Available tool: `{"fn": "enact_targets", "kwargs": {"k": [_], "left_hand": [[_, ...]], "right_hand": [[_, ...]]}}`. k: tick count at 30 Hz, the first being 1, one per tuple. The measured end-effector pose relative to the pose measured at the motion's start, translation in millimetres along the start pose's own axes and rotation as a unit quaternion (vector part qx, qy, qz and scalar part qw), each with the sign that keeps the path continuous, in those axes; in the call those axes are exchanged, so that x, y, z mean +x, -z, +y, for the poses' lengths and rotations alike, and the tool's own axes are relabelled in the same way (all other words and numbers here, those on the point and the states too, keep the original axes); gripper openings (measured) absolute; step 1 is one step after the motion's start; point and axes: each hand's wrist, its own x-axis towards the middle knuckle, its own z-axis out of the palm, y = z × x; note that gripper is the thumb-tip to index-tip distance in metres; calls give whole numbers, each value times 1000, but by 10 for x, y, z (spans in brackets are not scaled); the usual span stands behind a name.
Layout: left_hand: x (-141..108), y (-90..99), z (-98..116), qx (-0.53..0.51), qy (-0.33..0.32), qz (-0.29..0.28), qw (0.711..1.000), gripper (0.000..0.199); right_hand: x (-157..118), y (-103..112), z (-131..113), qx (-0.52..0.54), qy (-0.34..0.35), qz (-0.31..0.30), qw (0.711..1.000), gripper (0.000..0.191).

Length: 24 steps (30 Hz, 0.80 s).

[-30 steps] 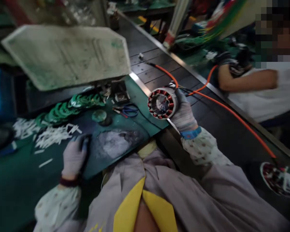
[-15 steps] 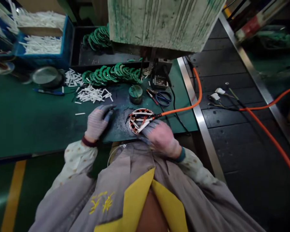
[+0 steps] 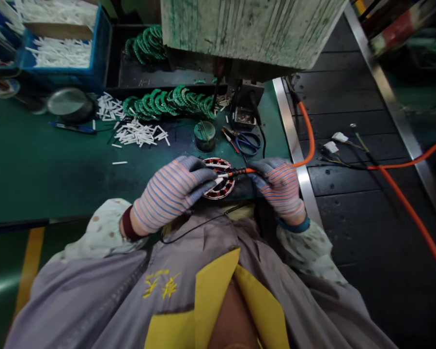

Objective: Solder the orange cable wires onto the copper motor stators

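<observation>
A wound stator (image 3: 220, 191) with red-and-black coils lies flat on the green mat (image 3: 39, 160), close to my body. My left hand (image 3: 172, 194), in a striped glove, rests across its left side, fingertips on the coils and white slot sticks. My right hand (image 3: 278, 186), also gloved, pinches an orange cable (image 3: 308, 140) near its black end. That end reaches over the stator's middle to my left fingertips. Both hands hide part of the stator. Loose white sticks (image 3: 138, 133) lie farther left on the mat.
A green-streaked machine housing (image 3: 247, 29) overhangs the bench. Green coiled rings (image 3: 167, 103), a dark cylinder (image 3: 205, 135) and blue-handled scissors (image 3: 247, 143) lie ahead. A blue crate (image 3: 61, 58) holds white sticks. A metal rail (image 3: 296, 135) edges a dark conveyor (image 3: 349, 218) carrying wires.
The stator has gone from upright in my right hand to flat on the mat. My left hand has moved from the mat onto it. My right hand now pinches the cable's end over it.
</observation>
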Motion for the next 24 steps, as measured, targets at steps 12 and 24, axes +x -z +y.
{"fn": "enact_targets", "kwargs": {"k": [12, 24], "left_hand": [[474, -231, -682, -302, 51, -236, 922, 76], [461, -532, -637, -79, -31, 54, 995, 40]], "right_hand": [[1334, 1069, -904, -96, 78, -147, 981, 30], [188, -123, -268, 389, -207, -71, 895, 58]]}}
